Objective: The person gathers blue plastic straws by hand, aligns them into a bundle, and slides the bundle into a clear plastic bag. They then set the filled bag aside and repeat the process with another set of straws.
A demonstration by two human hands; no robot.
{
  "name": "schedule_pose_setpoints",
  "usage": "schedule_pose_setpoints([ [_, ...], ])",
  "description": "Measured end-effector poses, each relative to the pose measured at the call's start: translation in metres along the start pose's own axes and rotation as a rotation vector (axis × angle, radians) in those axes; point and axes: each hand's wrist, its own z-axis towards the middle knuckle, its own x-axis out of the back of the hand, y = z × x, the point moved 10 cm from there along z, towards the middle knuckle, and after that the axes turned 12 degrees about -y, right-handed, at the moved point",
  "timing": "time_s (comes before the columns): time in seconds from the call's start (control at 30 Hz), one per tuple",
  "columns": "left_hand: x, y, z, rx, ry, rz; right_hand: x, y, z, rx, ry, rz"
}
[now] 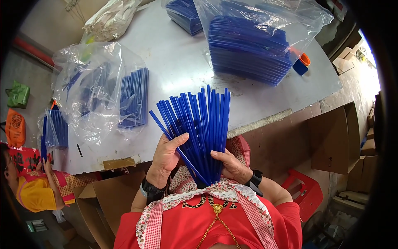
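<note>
A fanned bundle of long blue plastic strips (195,124) stands between my hands, its lower ends against my apron. My left hand (166,155) is closed around the bundle's left side, thumb across the front. On the other side my right hand (232,165) grips the strips lower down, its thumb also in front. One strip at the far left slants away from the others. Whether the strips are flat or tubular I cannot tell. Beyond the bundle lies the white tabletop (174,70).
Clear plastic bags of blue strips lie at the table's left (103,91) and far right (248,50). An orange and blue ring-shaped item (302,63) sits near the right edge. Cardboard boxes (338,139) and a red stool (304,193) flank me. A co-worker (39,186) handles strips at left.
</note>
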Motion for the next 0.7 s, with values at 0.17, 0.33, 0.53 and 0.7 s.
schedule_pose_setpoints([
  [0.17, 0.001, -0.001, 0.000, 0.006, 0.009, -0.042, 0.000, -0.002, -0.001, 0.012, 0.009, -0.012],
  [0.33, -0.019, 0.010, 0.002, -0.188, 0.035, 0.126, -0.001, -0.006, 0.008, -0.037, 0.048, -0.339],
  [0.53, 0.001, -0.001, 0.008, -0.153, 0.137, 0.214, -0.025, -0.026, 0.027, -0.138, 0.073, -1.304],
  [0.7, 0.005, -0.003, 0.014, -0.102, 0.047, -0.013, -0.022, -0.022, 0.027, 0.035, 0.006, -0.527],
])
